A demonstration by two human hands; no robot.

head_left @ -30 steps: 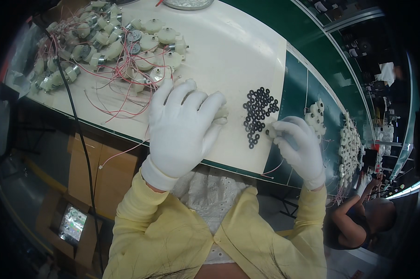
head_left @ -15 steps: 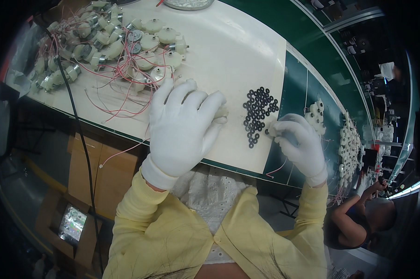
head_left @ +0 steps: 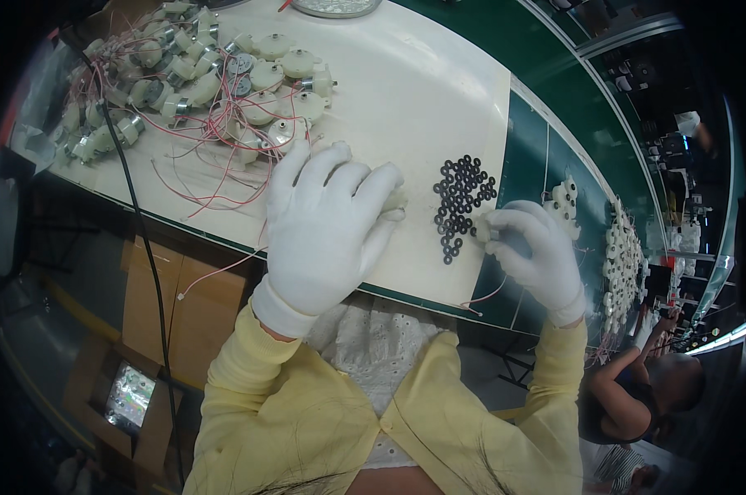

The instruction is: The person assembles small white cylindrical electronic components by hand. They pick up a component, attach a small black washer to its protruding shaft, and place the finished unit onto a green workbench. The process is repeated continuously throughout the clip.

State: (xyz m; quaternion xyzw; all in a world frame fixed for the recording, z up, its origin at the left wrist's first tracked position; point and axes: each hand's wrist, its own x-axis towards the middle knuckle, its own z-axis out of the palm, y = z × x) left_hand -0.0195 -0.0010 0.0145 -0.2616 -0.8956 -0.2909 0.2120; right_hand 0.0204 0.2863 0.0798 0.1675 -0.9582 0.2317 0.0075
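Observation:
My left hand (head_left: pixel 319 223), in a white glove, curls over a pale plastic part (head_left: pixel 397 199), which shows only between thumb and forefinger. From beside that hand a pinkish wire (head_left: pixel 224 274) runs over the table edge to a small white plug. My right hand (head_left: pixel 534 247), also gloved, has thumb and fingers closed on a small pale piece (head_left: pixel 483 228), mostly covered by the glove. Close by its fingertips lies a loose patch of small black rings (head_left: pixel 460 194). Below the right hand a thin wire (head_left: pixel 495 293) hangs, ending in a plug.
Pale geared motors with red and white wires (head_left: pixel 257 107) are heaped at the far left of the white table (head_left: pixel 398 99). More pale parts (head_left: pixel 620 264) stand in rows at the right. A black cable (head_left: pixel 134 190) crosses the left side. Another person (head_left: pixel 629 388) sits at right.
Both hands keep nearly the same place and grip. My right hand's fingers have shifted slightly. The person at the right has moved their arm a little.

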